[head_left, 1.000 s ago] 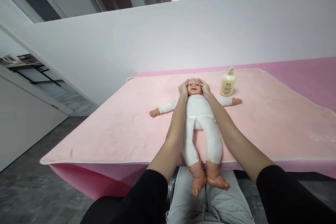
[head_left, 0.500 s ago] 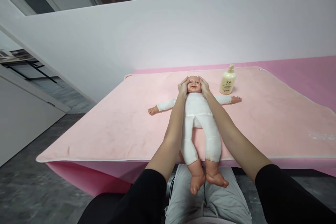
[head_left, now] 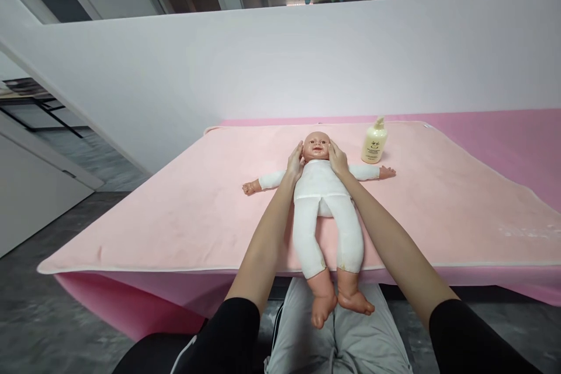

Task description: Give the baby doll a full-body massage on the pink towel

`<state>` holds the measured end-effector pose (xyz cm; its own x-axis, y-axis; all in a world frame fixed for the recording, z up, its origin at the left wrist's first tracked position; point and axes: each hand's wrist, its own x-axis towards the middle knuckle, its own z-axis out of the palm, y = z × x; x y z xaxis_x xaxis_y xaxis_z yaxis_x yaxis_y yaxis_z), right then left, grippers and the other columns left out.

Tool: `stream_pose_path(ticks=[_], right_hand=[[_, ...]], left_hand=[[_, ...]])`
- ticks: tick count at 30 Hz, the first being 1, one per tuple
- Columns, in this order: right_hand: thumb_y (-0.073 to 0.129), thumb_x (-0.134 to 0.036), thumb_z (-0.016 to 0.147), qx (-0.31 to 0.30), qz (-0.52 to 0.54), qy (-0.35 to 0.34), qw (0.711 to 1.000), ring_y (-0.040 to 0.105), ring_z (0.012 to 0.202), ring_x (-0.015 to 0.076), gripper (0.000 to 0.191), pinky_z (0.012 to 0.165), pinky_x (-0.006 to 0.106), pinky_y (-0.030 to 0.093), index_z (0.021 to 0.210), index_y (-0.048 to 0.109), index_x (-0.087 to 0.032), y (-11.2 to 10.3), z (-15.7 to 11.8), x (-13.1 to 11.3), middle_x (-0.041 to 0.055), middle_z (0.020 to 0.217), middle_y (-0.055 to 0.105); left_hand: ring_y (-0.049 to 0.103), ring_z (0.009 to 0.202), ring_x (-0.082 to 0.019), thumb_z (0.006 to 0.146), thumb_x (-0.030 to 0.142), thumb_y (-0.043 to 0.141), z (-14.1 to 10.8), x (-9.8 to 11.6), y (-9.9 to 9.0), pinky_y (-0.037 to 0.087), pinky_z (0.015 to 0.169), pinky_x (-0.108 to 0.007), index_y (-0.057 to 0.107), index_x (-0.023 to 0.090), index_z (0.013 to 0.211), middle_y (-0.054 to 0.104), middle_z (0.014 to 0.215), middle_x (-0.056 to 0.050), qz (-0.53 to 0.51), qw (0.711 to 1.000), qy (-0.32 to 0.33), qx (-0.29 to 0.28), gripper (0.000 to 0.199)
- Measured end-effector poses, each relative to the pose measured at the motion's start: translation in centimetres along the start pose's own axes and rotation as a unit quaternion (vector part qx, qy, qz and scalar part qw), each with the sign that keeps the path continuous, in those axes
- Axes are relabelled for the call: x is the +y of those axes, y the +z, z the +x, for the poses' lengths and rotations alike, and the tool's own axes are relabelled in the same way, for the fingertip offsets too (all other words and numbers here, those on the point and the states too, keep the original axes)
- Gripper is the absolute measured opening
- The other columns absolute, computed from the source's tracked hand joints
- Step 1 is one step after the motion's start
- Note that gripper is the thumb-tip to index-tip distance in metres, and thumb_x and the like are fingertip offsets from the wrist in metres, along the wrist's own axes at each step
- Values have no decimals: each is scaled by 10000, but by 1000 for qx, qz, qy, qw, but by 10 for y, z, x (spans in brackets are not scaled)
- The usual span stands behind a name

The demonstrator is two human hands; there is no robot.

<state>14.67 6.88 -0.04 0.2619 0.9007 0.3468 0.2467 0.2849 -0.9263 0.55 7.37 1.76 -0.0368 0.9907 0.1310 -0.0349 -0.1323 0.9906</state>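
A baby doll (head_left: 322,181) with a white cloth body lies on its back, arms stretched out to both sides and feet hanging past the near table edge. My left hand (head_left: 296,161) rests along the left side of its head, fingers extended and pointing up. On the opposite side, my right hand (head_left: 337,159) lies flat along the cheek, fingertips near the temple. The doll's face shows between my hands. Beyond its arm on the right stands an upright pale yellow pump bottle (head_left: 374,143).
A light pink blanket (head_left: 184,216) covers most of the table, over a darker pink cover (head_left: 504,140). A white partition wall (head_left: 350,58) rises along the far edge. My lap (head_left: 350,339) is just under the near edge.
My hands have slid from the upper sides of the doll's head down toward its cheeks, baring more of the forehead. The camera view has tilted up slightly.
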Motion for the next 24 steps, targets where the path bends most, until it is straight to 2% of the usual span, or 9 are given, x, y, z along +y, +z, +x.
stream_pose_path(ticks=[3, 6, 8, 16, 24], right_hand=[[557, -581, 752, -29, -47, 0, 998, 403, 1311, 247, 706, 1119, 395, 270, 1350, 456, -220, -4, -6, -7, 62, 1394, 460], [670, -511, 672, -43, -57, 6, 997, 370, 1333, 265, 838, 1129, 400, 261, 1400, 390, -205, -5, -7, -9, 68, 1438, 397], [680, -474, 669, -44, -37, 0, 998, 367, 1335, 256, 852, 1125, 386, 277, 1415, 364, -208, -4, -6, -7, 58, 1447, 384], [736, -488, 608, -66, 44, 4, 997, 383, 1326, 233, 941, 1102, 348, 323, 1417, 356, -194, -6, 1, 9, 53, 1451, 378], [728, -507, 607, -86, 102, 8, 991, 357, 1342, 224, 912, 1117, 358, 307, 1393, 396, -187, -11, 5, 7, 59, 1451, 374]], left_hand=[[531, 1203, -207, 719, 478, 696, -5, -1, -1, 438, 1006, -305, 526, 198, 1293, 579, 1286, -59, -36, 999, 9, -15, 660], [465, 1267, -197, 661, 234, 772, -11, 0, -1, 393, 1034, -248, 502, 185, 1319, 513, 1357, -68, -43, 998, 39, -34, 713], [439, 1288, -202, 629, 159, 782, -13, 2, -1, 375, 1045, -244, 503, 182, 1319, 495, 1373, -74, -30, 997, 52, -40, 744], [363, 1342, -220, 627, 216, 784, -10, -1, -3, 297, 1096, -281, 530, 179, 1298, 441, 1415, -90, 12, 996, 82, -32, 718], [372, 1338, -179, 791, 273, 641, -5, -8, -8, 252, 1120, -280, 529, 192, 1297, 438, 1419, -68, 23, 989, 128, -65, 524]])
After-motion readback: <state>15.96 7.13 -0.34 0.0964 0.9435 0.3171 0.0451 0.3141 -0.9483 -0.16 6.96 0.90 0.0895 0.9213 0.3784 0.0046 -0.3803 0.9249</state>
